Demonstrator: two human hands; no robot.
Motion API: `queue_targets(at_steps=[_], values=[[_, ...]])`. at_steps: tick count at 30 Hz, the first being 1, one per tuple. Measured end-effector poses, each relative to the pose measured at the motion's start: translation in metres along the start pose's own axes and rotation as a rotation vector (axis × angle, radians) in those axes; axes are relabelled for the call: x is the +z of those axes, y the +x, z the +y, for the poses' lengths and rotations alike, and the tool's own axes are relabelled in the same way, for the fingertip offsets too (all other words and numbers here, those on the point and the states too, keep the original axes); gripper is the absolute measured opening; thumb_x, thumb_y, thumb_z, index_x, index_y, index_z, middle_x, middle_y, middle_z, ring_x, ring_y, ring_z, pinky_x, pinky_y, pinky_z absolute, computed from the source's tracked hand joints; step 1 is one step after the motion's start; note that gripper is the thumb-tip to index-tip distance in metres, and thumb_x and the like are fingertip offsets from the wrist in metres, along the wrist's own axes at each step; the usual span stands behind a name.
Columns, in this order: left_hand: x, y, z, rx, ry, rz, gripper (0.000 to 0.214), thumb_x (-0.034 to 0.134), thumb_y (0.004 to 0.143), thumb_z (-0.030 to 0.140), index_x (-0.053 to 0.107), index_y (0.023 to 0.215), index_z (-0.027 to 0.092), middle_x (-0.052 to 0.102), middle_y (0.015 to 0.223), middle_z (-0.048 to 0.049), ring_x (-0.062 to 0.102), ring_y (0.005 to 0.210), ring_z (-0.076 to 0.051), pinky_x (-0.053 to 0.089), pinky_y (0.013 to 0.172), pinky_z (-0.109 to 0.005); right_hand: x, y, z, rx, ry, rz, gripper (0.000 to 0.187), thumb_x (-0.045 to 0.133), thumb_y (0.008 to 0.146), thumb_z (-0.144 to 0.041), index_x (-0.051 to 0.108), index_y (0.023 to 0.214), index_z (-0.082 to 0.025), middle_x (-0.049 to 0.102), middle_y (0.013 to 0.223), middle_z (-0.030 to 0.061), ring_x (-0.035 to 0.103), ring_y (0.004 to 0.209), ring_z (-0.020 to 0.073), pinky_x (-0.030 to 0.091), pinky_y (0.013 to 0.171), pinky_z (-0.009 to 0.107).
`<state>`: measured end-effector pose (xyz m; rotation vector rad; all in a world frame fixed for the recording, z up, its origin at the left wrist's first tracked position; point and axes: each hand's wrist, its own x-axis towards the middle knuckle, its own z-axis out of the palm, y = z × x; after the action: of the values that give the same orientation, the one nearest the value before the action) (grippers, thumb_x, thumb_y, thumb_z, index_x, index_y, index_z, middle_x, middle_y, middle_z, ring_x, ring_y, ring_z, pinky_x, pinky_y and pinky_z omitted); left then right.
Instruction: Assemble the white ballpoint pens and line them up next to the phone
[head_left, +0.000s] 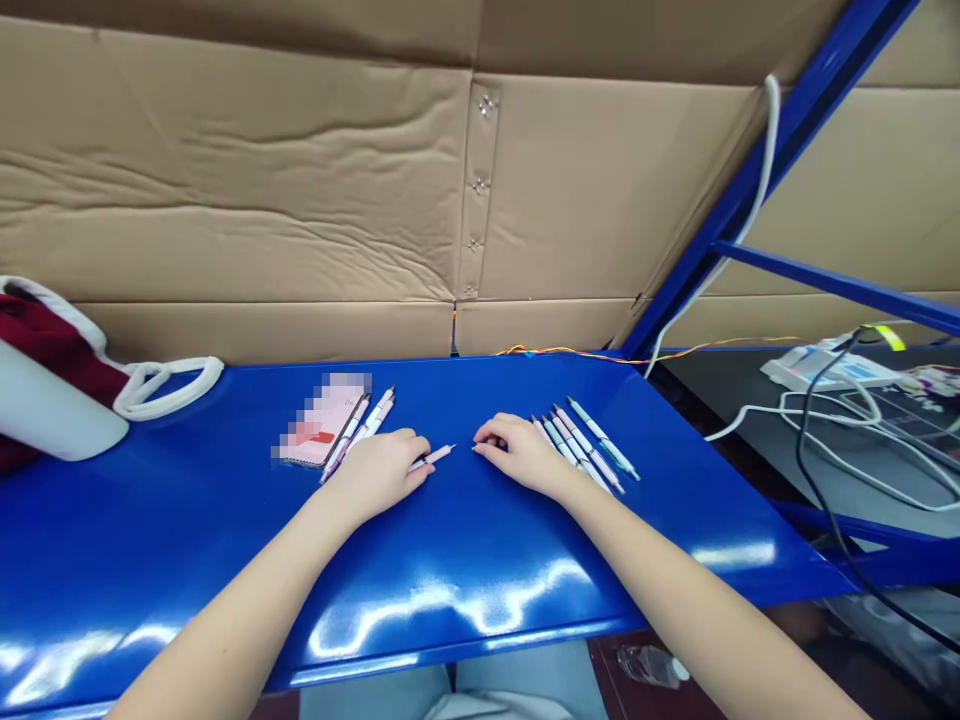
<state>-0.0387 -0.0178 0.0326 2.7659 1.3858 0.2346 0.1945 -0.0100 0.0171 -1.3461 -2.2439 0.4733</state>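
- Head view: a corrugated cardboard wall (pixel 240 170) fills the back, with metal-stapled seams, and a blue steel shelf frame (pixel 757 170) runs up at the right.
- A blue metal counter (pixel 525 530) spans the scene, glossy with bright reflections along its front edge.
- To the right, below the counter's level, a grey shelf (pixel 750 420) carries tangled white cables (pixel 840 450), a black cable (pixel 814 450) and a white device (pixel 825 370).
- At the far left of the counter, a dark red cloth (pixel 52 350) lies with a white rope handle (pixel 154 385) and a pale white object (pixel 52 400).
- Thin orange and yellow wires (pixel 645 352) trail along the counter's back edge.
- The left hand (pixel 379 472) lies palm down, its fingers curled over the rear end of a single white pen (pixel 433 457), which points toward the right hand.
- The right hand (pixel 521 455) lies palm down, fingers loosely together, holding nothing, just beside a fanned group of pastel pens (pixel 585 445).
- Two more pens (pixel 360 430) lie just behind the left hand, along the edge of a pink notepad (pixel 319 420), whose cover is partly blurred.
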Motion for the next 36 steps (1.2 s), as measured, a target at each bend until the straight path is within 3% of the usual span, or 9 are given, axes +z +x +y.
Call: queue_targets(at_steps=[4,12,17,20,25,30,32,36], values=[[0.005,0.003,0.007,0.024,-0.007,0.140,0.030,0.051,0.087,0.045,0.061,0.101,0.021,0.060,0.096,-0.0044,0.060,0.082,-0.018,0.045,0.064,-0.027,0.002,-0.001,-0.004,0.050,0.188,-0.035,0.008,0.060,0.081,-0.023,0.066,0.081,-0.017,0.063,0.078,0.0023,0.057,0.067,0.0126,0.045,0.066,0.026],[0.019,0.011,0.022,0.210,0.025,0.266,0.026,0.039,0.094,0.028,0.064,0.095,0.021,0.061,0.090,-0.0039,0.051,0.081,-0.016,0.042,0.069,-0.027,0.003,-0.002,-0.011,0.022,0.287,-0.087,0.011,0.057,0.081,-0.019,0.068,0.082,-0.018,0.068,0.084,0.0027,0.061,0.078,0.0150,0.046,0.076,0.028],[0.019,0.011,0.019,0.163,0.017,0.268,0.025,0.041,0.093,0.026,0.064,0.089,0.019,0.061,0.088,-0.0038,0.049,0.081,-0.017,0.041,0.067,-0.028,-0.002,-0.002,-0.008,0.006,0.167,-0.065,0.008,0.058,0.079,-0.016,0.065,0.078,-0.017,0.064,0.076,0.0017,0.057,0.068,0.0128,0.044,0.067,0.025],[0.020,0.011,0.020,0.124,0.037,0.238,0.024,0.043,0.092,0.027,0.065,0.087,0.020,0.061,0.088,-0.0040,0.048,0.080,-0.018,0.040,0.064,-0.028,-0.005,-0.002,-0.004,-0.033,0.015,-0.036,0.007,0.059,0.078,-0.014,0.065,0.079,-0.017,0.062,0.076,0.0024,0.055,0.073,0.0147,0.042,0.072,0.028],[0.016,0.010,0.021,0.107,0.029,0.181,0.021,0.053,0.086,0.037,0.065,0.095,0.022,0.058,0.098,-0.0043,0.049,0.087,-0.020,0.043,0.064,-0.028,-0.007,-0.004,-0.002,-0.077,-0.053,-0.102,0.023,0.051,0.073,-0.004,0.062,0.088,-0.018,0.061,0.087,0.0040,0.055,0.083,0.0165,0.041,0.079,0.030],[-0.007,0.004,0.003,0.016,-0.046,0.303,0.036,0.054,0.080,0.054,0.063,0.093,0.020,0.056,0.098,-0.0057,0.052,0.095,-0.022,0.045,0.080,-0.034,-0.017,-0.007,-0.004,-0.025,-0.051,0.036,0.027,0.053,0.072,-0.008,0.057,0.097,-0.018,0.057,0.099,0.0061,0.052,0.091,0.0190,0.041,0.081,0.032],[-0.014,0.003,-0.006,-0.034,-0.059,0.264,0.039,0.055,0.077,0.058,0.062,0.083,0.020,0.057,0.090,-0.0048,0.053,0.093,-0.023,0.045,0.082,-0.035,-0.016,-0.007,-0.007,-0.032,-0.084,0.064,0.020,0.058,0.075,-0.015,0.058,0.095,-0.018,0.057,0.100,0.0063,0.051,0.093,0.0202,0.039,0.083,0.034],[-0.014,0.001,-0.015,-0.017,-0.076,0.014,0.030,0.059,0.076,0.051,0.063,0.078,0.021,0.060,0.083,-0.0029,0.055,0.085,-0.022,0.044,0.076,-0.033,-0.004,-0.007,-0.015,-0.113,-0.182,-0.016,0.013,0.057,0.082,-0.023,0.066,0.091,-0.020,0.057,0.096,0.0059,0.049,0.090,0.0197,0.036,0.079,0.034]])
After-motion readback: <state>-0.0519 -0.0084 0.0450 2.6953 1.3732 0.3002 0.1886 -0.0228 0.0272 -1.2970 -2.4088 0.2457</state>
